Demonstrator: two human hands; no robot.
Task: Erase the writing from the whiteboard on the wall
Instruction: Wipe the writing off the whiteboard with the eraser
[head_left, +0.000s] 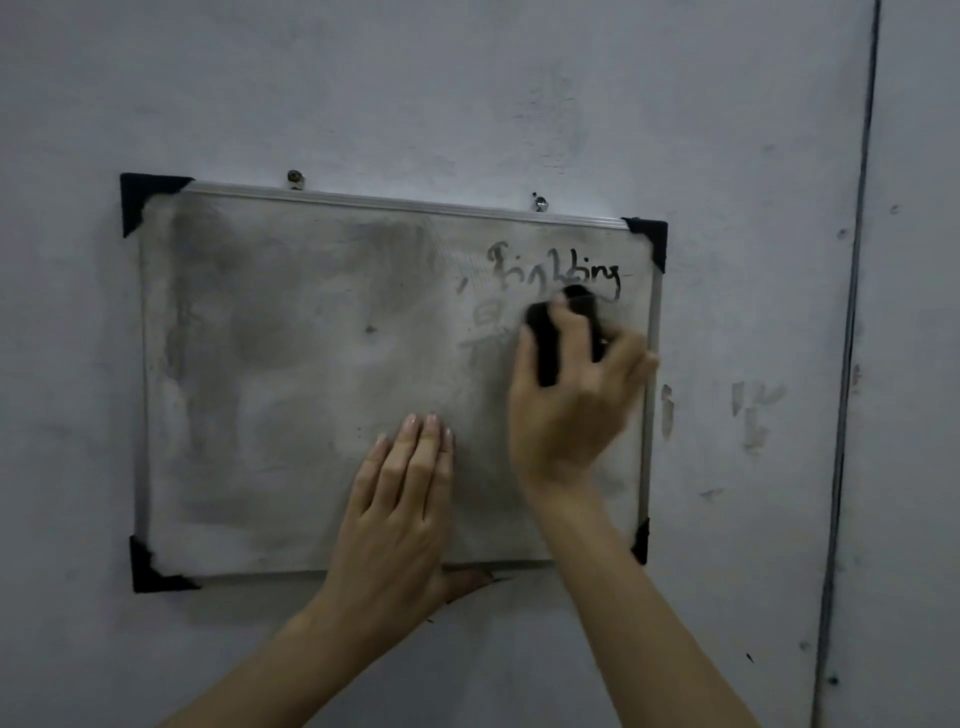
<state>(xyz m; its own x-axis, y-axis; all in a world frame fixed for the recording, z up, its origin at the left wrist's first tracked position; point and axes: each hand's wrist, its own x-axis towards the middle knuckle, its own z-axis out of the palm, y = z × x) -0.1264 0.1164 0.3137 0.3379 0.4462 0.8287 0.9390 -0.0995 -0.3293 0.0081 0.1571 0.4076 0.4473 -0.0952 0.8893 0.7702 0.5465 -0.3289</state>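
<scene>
A small whiteboard (291, 374) with a metal frame and black corner caps hangs on the grey wall. Its surface is smeared grey with old ink. Black handwriting (550, 270) remains in the upper right, with fainter smudged marks (483, 332) just below it. My right hand (576, 395) grips a black eraser (545, 343) pressed flat to the board directly under the writing. My left hand (405, 499) lies flat, fingers together, on the lower middle of the board, its thumb hooked under the bottom edge.
Two screws (295, 178) (540, 202) hold the board's top rail. A dark vertical line (852, 332) runs down the wall to the right. Scuffs (753, 410) mark the wall beside the board's right edge.
</scene>
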